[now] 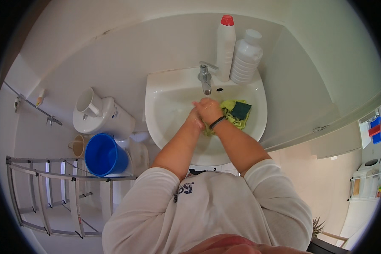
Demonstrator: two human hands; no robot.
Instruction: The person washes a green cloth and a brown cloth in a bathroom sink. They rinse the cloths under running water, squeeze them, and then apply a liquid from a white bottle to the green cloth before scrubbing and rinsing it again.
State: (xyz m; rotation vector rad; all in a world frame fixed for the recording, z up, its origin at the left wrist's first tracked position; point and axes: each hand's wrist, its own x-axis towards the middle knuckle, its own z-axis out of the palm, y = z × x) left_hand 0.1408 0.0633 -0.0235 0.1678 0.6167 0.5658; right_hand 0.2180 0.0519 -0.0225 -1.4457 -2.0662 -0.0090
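Both hands are together in the white sink [161, 95], under the chrome tap [205, 80], and look wet. My right hand [210, 111] lies curled over my left hand [194, 120], closed on it. Most of the left hand's fingers are hidden under the right, so their shape does not show. A dark band [217, 122] circles my right wrist. Beside the right hand a crumpled yellow-green cloth [228, 105] lies in the basin, partly behind that wrist. On top of it rests a dark green scouring pad [241, 110].
Behind the tap's right side stand a white bottle with a red cap [226, 46] and a ribbed white bottle [245, 61]. At left are a toilet cistern [122, 120] with a white jug [89, 102] on it, a blue bucket [103, 155] and a metal ladder [42, 194].
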